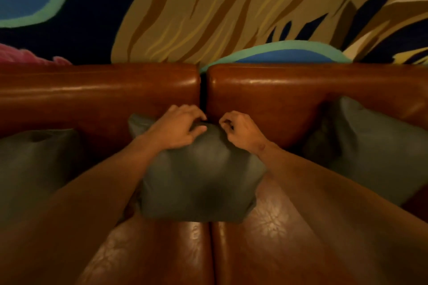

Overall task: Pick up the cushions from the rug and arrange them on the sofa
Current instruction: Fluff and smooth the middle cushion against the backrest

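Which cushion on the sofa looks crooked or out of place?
Nothing stands out. All three cushions, left, middle and right, lean on the sofa back. Both hands, left and right, are at the middle one's top edge.

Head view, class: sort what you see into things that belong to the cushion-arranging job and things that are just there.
Part of the job:
middle cushion
left cushion
right cushion
sofa
left hand
right hand

Just there:
painted wall mural

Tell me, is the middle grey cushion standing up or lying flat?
Standing up. The middle cushion leans against the sofa backrest at the seam, its lower edge on the seat, both hands at its top edge.
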Tool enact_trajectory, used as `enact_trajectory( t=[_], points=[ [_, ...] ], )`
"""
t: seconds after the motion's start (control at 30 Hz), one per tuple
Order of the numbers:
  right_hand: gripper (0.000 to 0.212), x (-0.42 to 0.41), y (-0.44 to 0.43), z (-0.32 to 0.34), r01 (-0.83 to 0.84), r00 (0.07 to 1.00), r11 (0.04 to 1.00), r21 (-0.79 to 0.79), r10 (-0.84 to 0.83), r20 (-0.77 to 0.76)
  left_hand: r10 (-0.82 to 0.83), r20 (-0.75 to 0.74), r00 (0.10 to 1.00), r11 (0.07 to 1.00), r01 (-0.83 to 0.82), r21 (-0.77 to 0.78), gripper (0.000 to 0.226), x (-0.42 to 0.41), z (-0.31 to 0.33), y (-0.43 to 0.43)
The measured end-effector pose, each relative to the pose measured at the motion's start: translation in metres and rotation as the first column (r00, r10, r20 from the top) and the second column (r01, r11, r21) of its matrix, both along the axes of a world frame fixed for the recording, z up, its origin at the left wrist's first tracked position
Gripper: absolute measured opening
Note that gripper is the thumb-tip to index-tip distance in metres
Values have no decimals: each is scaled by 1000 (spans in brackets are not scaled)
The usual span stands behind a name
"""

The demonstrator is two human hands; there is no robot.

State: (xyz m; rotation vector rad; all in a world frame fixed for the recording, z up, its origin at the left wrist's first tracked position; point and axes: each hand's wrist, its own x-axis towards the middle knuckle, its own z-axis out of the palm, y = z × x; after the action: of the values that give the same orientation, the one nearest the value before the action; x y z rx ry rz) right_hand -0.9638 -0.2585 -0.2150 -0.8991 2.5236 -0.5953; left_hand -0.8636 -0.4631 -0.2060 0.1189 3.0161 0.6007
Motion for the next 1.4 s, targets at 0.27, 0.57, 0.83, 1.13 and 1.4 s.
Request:
enact_trajectory(
  t=[0.27, 0.57, 0.83, 1.13, 1.4],
  points=[
    [31, -29, 96, -16, 182, 970, 949, 257, -216, 112, -293, 125, 948, 953, 300, -40, 44, -77, -22, 140],
    [4, -33, 112, -36, -124, 983, 874, 470, 45, 177, -403, 193, 895, 892, 431, -134, 24, -87, -42, 140],
    [10, -46, 105, -37, -300, 936, 793, 531, 138, 323, -414, 243, 877, 875, 457, -160, 16, -92, -36, 134],
    [12, -51, 110, -44, -215, 959, 883, 417, 111, 260, -401, 164, 901, 898, 422, -122, 14, -92, -41, 129],
    [15, -73, 136, -28, -14, 988, 996, 86, 1, 152, -284, 179, 942, 959, 282, 38, 10, -95, -35, 128]
  ],
)
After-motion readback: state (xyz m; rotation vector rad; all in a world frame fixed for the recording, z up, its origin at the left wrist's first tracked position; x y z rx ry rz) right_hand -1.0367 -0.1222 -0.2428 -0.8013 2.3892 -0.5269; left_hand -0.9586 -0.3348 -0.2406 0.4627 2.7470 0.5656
